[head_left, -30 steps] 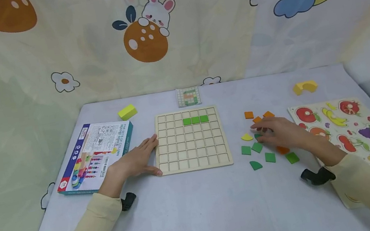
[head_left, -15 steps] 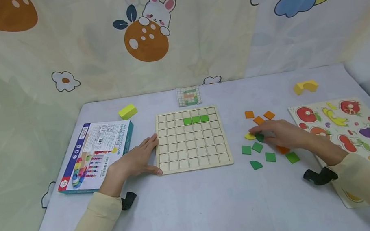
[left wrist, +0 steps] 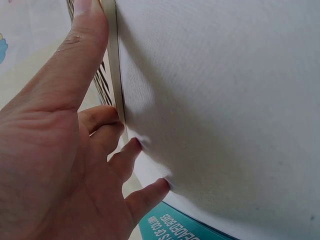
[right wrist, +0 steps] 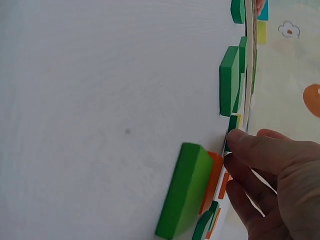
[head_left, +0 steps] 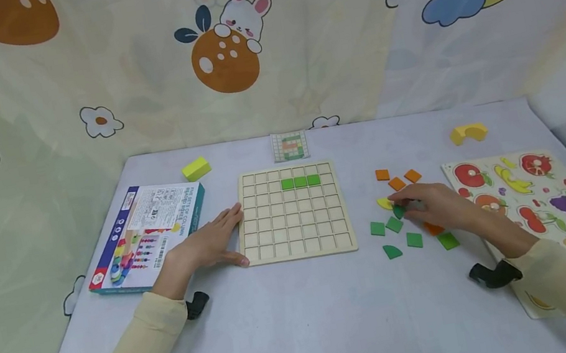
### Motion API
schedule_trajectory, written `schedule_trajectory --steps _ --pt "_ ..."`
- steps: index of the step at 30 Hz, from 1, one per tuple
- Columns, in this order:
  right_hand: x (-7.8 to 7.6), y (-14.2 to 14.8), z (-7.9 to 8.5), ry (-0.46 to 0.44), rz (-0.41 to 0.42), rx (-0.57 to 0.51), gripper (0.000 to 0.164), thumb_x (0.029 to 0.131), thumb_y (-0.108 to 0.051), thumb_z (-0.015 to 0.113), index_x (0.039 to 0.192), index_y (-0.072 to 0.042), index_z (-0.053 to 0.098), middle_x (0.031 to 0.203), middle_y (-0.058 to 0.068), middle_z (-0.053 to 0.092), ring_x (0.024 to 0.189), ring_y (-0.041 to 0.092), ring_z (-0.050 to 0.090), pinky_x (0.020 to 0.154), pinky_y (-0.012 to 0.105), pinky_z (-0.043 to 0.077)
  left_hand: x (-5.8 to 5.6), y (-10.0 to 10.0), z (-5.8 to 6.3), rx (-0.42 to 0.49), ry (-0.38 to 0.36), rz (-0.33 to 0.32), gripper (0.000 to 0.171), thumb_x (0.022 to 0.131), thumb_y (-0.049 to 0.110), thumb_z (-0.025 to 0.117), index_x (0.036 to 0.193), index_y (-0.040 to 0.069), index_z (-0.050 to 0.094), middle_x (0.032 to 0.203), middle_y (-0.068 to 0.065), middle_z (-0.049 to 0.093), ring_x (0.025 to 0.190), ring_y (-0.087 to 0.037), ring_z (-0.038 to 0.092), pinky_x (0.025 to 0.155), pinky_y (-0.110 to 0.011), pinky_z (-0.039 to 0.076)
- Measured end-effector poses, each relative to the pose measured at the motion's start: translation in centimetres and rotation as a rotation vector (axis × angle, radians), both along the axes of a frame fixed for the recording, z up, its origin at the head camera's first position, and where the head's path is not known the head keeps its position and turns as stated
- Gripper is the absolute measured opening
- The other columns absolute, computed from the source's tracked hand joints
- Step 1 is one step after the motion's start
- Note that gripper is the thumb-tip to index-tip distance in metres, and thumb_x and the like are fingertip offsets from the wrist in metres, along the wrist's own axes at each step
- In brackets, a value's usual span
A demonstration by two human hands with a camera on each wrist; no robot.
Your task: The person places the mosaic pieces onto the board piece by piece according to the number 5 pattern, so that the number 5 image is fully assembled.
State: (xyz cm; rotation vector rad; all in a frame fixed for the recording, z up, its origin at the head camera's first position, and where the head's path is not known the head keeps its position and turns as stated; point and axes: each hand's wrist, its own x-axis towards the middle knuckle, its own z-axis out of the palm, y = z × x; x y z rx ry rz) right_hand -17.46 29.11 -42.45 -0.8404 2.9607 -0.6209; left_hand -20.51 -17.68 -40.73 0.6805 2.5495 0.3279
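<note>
A wooden grid board (head_left: 300,249) lies mid-table, with three light green squares (head_left: 300,181) in a row near its top. My left hand (head_left: 204,244) rests at the board's left edge, fingers extended and thumb by the lower corner. In the left wrist view the thumb (left wrist: 65,65) lies along the board's edge (left wrist: 116,65). Over the loose pieces on the right, my right hand (head_left: 438,206) pinches a dark green piece (head_left: 398,211), seen partly hidden at the thumb tip in the right wrist view. A yellow piece (head_left: 384,203) lies against its fingertips.
Green squares (head_left: 414,240), a green quarter-round piece (head_left: 392,252) and orange squares (head_left: 397,183) lie around the right hand. A fruit picture board (head_left: 541,207) is at right, a box (head_left: 152,237) at left. A pattern card (head_left: 290,146) and yellow blocks (head_left: 468,133) are farther back.
My right fingers have closed in around the dark green piece. The yellow piece has shifted slightly to the right. My left hand has stayed at the board's edge.
</note>
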Motion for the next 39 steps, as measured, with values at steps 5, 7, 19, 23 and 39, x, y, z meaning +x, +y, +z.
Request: schedule_trajectory --steps 5,7,19,23,39 --pt "0.0 0.1 -0.1 0.039 0.018 0.006 0.043 0.076 -0.002 0.079 0.118 -0.006 0.068 0.107 0.008 0.071 0.096 0.024 0.065 0.083 0.045 0.057 0.0 0.0 0.1 0.005 0.002 0.0 0.11 0.077 0.048 0.074 0.156 0.005 0.011 0.165 -0.011 0.001 0.151 -0.035 0.006 0.12 -0.055 0.018" --pt "0.0 0.1 -0.1 0.012 0.017 0.005 0.043 0.077 -0.003 0.078 0.118 -0.007 0.068 0.112 0.009 0.07 0.102 0.028 0.065 0.087 0.047 0.056 0.0 0.0 0.1 0.008 0.0 0.001 0.11 0.077 0.048 0.074 0.156 0.005 0.011 0.165 -0.011 0.001 0.151 -0.035 0.006 0.12 -0.055 0.018" --pt "-1.9 -2.7 1.3 0.025 0.014 -0.044 0.044 0.08 -0.002 0.076 0.122 -0.008 0.066 0.095 0.001 0.071 0.091 0.022 0.063 0.08 0.044 0.056 -0.1 -0.2 -0.2 0.0 -0.015 0.009 0.11 0.077 0.048 0.075 0.156 0.006 0.011 0.165 -0.01 -0.001 0.151 -0.034 0.005 0.12 -0.057 0.018" --pt "-3.4 -4.6 2.3 -0.058 0.023 -0.021 0.044 0.084 -0.006 0.074 0.127 -0.008 0.064 0.103 0.006 0.071 0.097 0.025 0.062 0.082 0.044 0.055 0.0 -0.1 -0.2 0.007 -0.031 0.019 0.11 0.077 0.047 0.075 0.156 0.006 0.01 0.165 -0.009 -0.002 0.152 -0.034 0.004 0.121 -0.056 0.017" --pt "-2.6 0.0 0.8 -0.191 -0.054 0.066 0.044 0.084 -0.006 0.073 0.126 -0.005 0.063 0.113 0.008 0.068 0.098 0.023 0.059 0.09 0.046 0.053 -0.2 0.1 0.2 -0.012 -0.032 0.018 0.11 0.078 0.047 0.075 0.156 0.008 0.009 0.165 -0.007 -0.003 0.152 -0.032 0.003 0.121 -0.055 0.016"
